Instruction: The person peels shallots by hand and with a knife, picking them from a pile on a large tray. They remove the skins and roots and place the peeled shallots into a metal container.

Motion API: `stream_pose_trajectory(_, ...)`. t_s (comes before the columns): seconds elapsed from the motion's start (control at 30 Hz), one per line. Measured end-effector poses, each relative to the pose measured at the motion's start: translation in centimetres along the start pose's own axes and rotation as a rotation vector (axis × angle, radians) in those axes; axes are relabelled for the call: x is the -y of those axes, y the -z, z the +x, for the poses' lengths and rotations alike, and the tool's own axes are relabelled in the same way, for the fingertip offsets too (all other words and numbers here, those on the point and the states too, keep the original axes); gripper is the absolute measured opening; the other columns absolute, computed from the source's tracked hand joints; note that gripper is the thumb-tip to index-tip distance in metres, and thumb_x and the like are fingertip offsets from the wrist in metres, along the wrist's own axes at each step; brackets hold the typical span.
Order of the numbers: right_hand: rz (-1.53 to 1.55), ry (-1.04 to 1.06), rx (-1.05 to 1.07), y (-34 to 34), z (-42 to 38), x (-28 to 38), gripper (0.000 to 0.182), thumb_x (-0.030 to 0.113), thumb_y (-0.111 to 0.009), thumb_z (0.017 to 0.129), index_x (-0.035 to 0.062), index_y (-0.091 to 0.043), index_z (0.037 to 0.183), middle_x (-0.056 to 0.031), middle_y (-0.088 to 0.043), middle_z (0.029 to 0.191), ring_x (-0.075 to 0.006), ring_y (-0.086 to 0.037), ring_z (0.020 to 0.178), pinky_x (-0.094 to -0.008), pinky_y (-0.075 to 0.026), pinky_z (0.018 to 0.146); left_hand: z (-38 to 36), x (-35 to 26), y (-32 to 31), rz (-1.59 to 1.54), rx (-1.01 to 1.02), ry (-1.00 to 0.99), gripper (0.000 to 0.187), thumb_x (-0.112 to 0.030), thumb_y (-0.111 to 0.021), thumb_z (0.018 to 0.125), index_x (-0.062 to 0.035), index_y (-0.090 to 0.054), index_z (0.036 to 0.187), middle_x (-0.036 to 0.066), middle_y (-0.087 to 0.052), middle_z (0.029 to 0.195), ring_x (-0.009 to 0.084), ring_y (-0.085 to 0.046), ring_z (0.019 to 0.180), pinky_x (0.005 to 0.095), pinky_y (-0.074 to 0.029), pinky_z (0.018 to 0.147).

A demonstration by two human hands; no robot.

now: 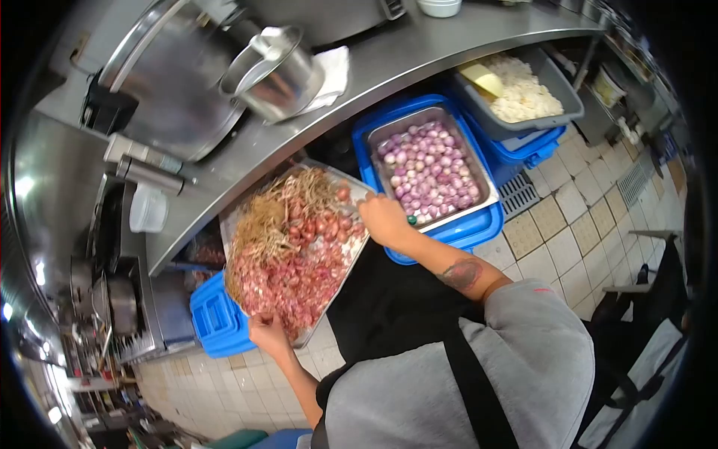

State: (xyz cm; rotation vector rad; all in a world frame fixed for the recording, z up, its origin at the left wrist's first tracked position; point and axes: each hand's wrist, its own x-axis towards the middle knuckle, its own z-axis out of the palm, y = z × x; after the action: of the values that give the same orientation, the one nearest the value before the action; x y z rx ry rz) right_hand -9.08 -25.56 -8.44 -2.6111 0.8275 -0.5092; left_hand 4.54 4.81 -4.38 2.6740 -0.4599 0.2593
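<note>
While the right hand [380,218] has its grip closed at the metal tray's [337,289] right corner, contents unclear, the left hand [269,334] curls at the bottom corner; can't tell if it's gripping. Unpeeled shallots [318,226] lie midtray, beside roots [262,224] and skins [280,288]. Peeled shallots [430,168] fill 1 steel pan [490,196].

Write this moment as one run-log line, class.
Left hand: at tray; right hand: at tray; tray: reddish onions, loose skins; steel pan: peeled onions

Peeled purple-and-white onions [430,168]; bright blue lids [218,318].
</note>
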Motion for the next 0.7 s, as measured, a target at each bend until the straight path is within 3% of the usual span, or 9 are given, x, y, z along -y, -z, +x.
stream_pose_trajectory(0.07, 0.019, -0.027, 0.105, -0.4, -0.1, -0.6, 0.022, 0.007, -0.059, 0.071, -0.0013, -0.059, 0.091, -0.0191, -0.061, 0.086, -0.0331, -0.064, 0.079, -0.0418, -0.053, 0.063, 1.0, -1.9, -0.9, 0.143, -0.100, -0.175, 0.012, -0.003, -0.067, 0.072, 0.0008, -0.068, 0.083, 0.021, -0.064, 0.095, 0.0300, -0.062, 0.086, 0.0394, -0.048, 0.075)
stream_pose_trajectory(0.17, 0.161, -0.033, 0.026, 0.3, -0.5, -1.0, 0.023, 0.005, -0.058, 0.071, 0.0009, -0.062, 0.093, -0.0209, -0.062, 0.087, -0.0350, -0.064, 0.075, -0.0417, -0.054, 0.065, 0.7, -6.6, -1.6, 0.317, -0.410, -0.501, 0.017, -0.005, -0.069, 0.070, 0.0005, -0.066, 0.086, 0.023, -0.060, 0.100, 0.0365, -0.058, 0.095, 0.0427, -0.045, 0.082)
stream_pose_trajectory(0.3, 0.368, -0.127, -0.351, 1.3, -0.7, -3.3, 0.030, 0.009, -0.059, 0.076, 0.0088, -0.056, 0.106, -0.0191, -0.056, 0.101, -0.0371, -0.061, 0.081, -0.0448, -0.052, 0.068, 0.8, -10.4, -3.0, -0.141, -0.108, -0.553, 0.019, -0.007, -0.068, 0.073, 0.0015, -0.065, 0.090, 0.021, -0.061, 0.094, 0.0359, -0.059, 0.091, 0.0411, -0.046, 0.080)
stream_pose_trajectory(0.37, 0.279, -0.169, -0.463, 3.5, -1.2, -3.4, 0.036, 0.012, -0.062, 0.076, 0.0089, -0.054, 0.111, -0.0167, -0.051, 0.108, -0.0359, -0.061, 0.084, -0.0445, -0.051, 0.068, 0.8, -12.6, -4.1, -0.332, 0.128, -0.547, 0.018, -0.007, -0.067, 0.074, 0.0013, -0.066, 0.090, 0.021, -0.061, 0.093, 0.0350, -0.059, 0.088, 0.0400, -0.047, 0.078)
stream_pose_trajectory(0.4, 0.232, -0.191, -0.521, 4.2, -1.4, -3.4, 0.038, 0.014, -0.063, 0.076, 0.0090, -0.054, 0.113, -0.0154, -0.049, 0.111, -0.0352, -0.060, 0.085, -0.0444, -0.051, 0.068, 0.8, -13.6, -5.0, -0.335, 0.149, -0.570, 0.017, -0.007, -0.067, 0.074, 0.0011, -0.066, 0.090, 0.020, -0.061, 0.092, 0.0349, -0.060, 0.086, 0.0397, -0.047, 0.076)
stream_pose_trajectory(0.5, 0.352, -0.111, -0.327, 3.6, -2.4, -2.2, 0.049, 0.016, -0.068, 0.075, 0.0100, -0.050, 0.121, -0.0138, -0.046, 0.115, -0.0351, -0.061, 0.082, -0.0442, -0.051, 0.068, 1.9, -15.0, -10.1, -0.336, 0.261, -0.591, 0.016, -0.008, -0.065, 0.076, 0.0005, -0.065, 0.089, 0.018, -0.061, 0.088, 0.0358, -0.060, 0.079, 0.0408, -0.048, 0.070)
stream_pose_trajectory(0.57, 0.446, -0.089, -0.246, 2.8, -3.3, -1.0, 0.037, 0.016, -0.064, 0.080, 0.0069, -0.056, 0.114, -0.0144, -0.050, 0.107, -0.0342, -0.060, 0.082, -0.0433, -0.050, 0.070, 2.2, -16.0, -12.0, -0.264, 0.151, -0.592, 0.018, -0.007, -0.065, 0.075, 0.0006, -0.063, 0.091, 0.018, -0.061, 0.088, 0.0371, -0.060, 0.079, 0.0425, -0.048, 0.070)
stream_pose_trajectory(0.7, 0.610, -0.031, -0.186, 0.8, -4.2, -0.4, 0.022, 0.014, -0.057, 0.086, 0.0014, -0.062, 0.103, -0.0175, -0.058, 0.092, -0.0352, -0.060, 0.082, -0.0413, -0.048, 0.073, 2.3, -16.5, -12.0, -0.246, 0.147, -0.545, 0.020, -0.005, -0.062, 0.073, 0.0007, -0.062, 0.092, 0.019, -0.059, 0.090, 0.0378, -0.059, 0.081, 0.0436, -0.047, 0.071)
